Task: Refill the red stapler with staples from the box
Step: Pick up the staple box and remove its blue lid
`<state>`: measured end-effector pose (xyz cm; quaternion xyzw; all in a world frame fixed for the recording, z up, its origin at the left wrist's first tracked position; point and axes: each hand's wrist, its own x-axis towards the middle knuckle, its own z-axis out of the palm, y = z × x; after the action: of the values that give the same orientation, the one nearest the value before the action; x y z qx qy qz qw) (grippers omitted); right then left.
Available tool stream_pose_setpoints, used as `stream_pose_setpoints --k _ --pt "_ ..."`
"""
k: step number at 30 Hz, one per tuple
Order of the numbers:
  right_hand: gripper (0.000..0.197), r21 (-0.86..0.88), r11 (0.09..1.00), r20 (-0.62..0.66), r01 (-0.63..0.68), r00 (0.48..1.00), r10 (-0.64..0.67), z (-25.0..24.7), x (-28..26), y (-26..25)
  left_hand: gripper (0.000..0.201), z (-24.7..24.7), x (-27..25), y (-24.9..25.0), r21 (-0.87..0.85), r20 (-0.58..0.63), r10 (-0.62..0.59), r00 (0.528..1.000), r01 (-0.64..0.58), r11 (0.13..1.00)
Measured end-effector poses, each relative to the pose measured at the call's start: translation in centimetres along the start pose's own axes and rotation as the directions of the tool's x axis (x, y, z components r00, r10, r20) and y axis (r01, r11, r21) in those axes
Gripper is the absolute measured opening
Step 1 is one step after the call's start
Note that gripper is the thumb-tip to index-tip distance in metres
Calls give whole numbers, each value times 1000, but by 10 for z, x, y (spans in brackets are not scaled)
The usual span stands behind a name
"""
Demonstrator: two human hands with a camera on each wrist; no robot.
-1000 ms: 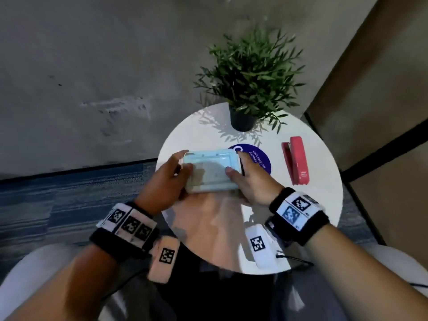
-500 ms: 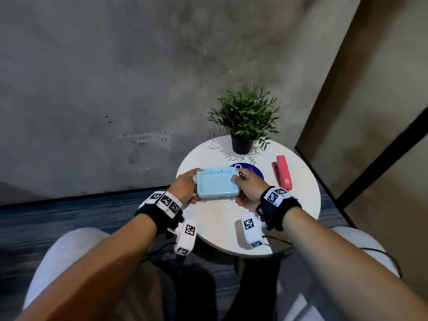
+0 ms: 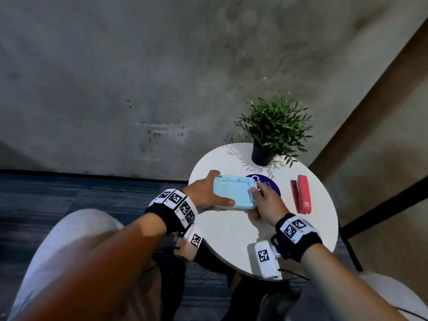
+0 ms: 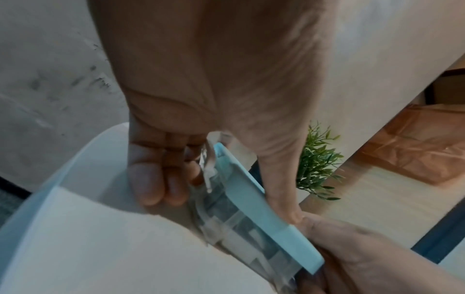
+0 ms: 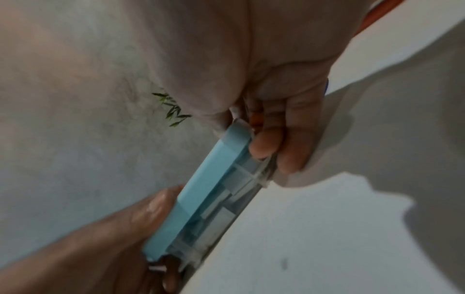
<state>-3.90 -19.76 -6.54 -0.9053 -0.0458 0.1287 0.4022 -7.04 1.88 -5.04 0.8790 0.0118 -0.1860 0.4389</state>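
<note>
Hands, my left hand (image 3: 206, 193) and right hand (image 3: 266, 202), clasp the lidded pale-blue clear-walled plastic box (image 3: 234, 193) left of the untouched red stapler (image 3: 301, 194); next, I judge, I pry its lid.

Office corner, small round white table (image 3: 231, 239), potted plant (image 3: 273, 126), bare concrete wall (image 3: 162, 66), blue carpet (image 3: 69, 193)
</note>
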Motion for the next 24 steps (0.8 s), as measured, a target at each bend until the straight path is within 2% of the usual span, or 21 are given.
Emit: stream_pose_setpoints --k 2,3,5,8,10,12,13,16,18,20,21,22,24 --pt "32 -42 999 -9 31 999 -31 1 6 3 101 0 0 2 22 9 18 1000 -18 1000" --pt "29 2 1000 -5 20 1000 -20 -1 9 2 98 1 0 4 -1 10 28 1000 -28 1000" --pt "18 203 978 63 -56 997 44 -4 10 0 92 1 3 -1 -73 24 42 999 -41 996" --pt "9 451 872 167 -187 978 123 -8 12 1 90 1 10 -8 -133 47 57 997 -51 990" --pt "11 571 784 219 -246 965 143 -7 14 2 94 -2 13 -11 -89 48 50 998 -46 995" --pt "14 653 685 254 -323 946 203 -8 13 2 99 -4 17 -14 -61 62 21 998 -17 998" --pt "17 653 674 256 -346 938 233 -8 13 3 99 -3 16 -13 -82 69 12 998 -6 997" --pt "19 565 737 218 -372 928 302 -8 10 2 97 -3 15 -13 -70 64 13 998 -9 997" --pt "17 376 862 139 -339 941 309 -8 13 2 97 -4 14 -13 -45 56 25 998 -23 999" --pt "25 3 970 55 -244 968 243 -10 18 4 97 -5 11 -12 -23 50 33 998 -32 999" --pt "37 -164 965 25 -203 977 210 -11 21 5 99 -5 10 -12 -13 48 35 998 -35 999" --pt "45 -238 957 2 -168 985 174 -15 21 1 102 -4 11 -11 -1 47 35 998 -35 999" --pt "47 -232 971 -36 -62 998 56 -23 19 -6 107 -5 10 -11 9 45 34 998 -35 999"
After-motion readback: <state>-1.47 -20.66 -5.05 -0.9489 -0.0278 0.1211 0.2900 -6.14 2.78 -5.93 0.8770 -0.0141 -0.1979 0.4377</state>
